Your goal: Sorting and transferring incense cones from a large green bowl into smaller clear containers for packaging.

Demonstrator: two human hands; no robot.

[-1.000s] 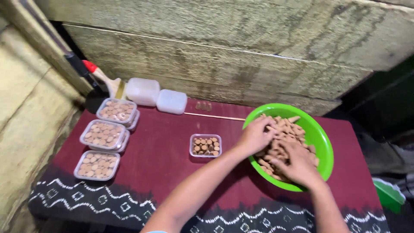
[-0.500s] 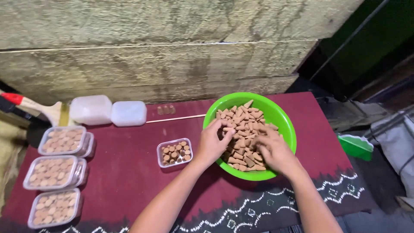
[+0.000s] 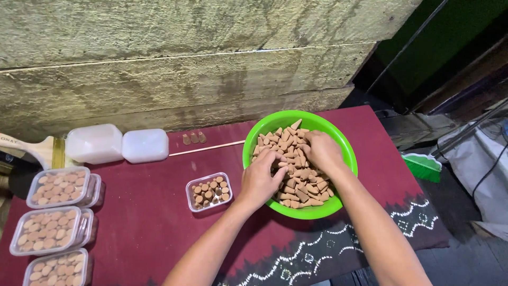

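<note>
Moved: our view has swung closer since the earlier frame; both hands stay in the green bowl [image 3: 299, 213].
Left hand [image 3: 260, 177]: fingers curled, gripping brown cones [image 3: 296, 180].
Right hand [image 3: 321, 151]: fingers bent into cones; grip unclear.
Bowl: on the counter [image 3: 148, 212], beside a small open box [image 3: 209, 191].

Bare cloth lies open between the small tub [image 3: 209, 191] and the stacked tubs [image 3: 55, 217]. Behind, a stick [image 3: 206, 148] and two white boxes [image 3: 119, 144] line the wall [image 3: 185, 69]; the bowl [image 3: 338, 143] fills the right.
</note>
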